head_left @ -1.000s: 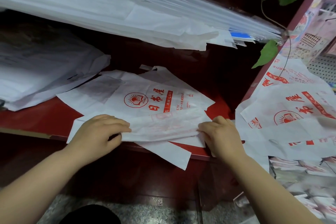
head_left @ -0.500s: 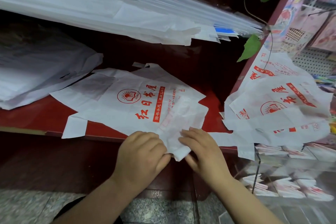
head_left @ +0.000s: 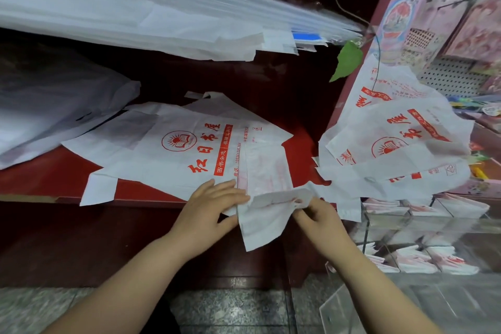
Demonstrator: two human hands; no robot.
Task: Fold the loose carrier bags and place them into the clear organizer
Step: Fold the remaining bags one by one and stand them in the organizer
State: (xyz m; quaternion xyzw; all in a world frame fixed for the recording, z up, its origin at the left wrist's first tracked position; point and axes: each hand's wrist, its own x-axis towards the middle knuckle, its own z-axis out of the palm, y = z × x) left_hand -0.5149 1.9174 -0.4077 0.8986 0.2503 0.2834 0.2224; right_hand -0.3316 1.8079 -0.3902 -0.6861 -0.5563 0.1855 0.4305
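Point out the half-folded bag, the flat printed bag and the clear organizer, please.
half-folded bag (head_left: 267, 225), head view, lower flap.
flat printed bag (head_left: 179, 141), head view, red logo.
clear organizer (head_left: 364, 230), head view, divider edge.

A red counter top (head_left: 40, 179) stretches away beyond the left hand (head_left: 211, 206). High above both hands slants a stack of white and clear sheets (head_left: 162, 13). Green leaves (head_left: 348, 61) hang up beyond the right hand (head_left: 320, 222). Grey speckled floor (head_left: 230, 304) lies below the wrists.
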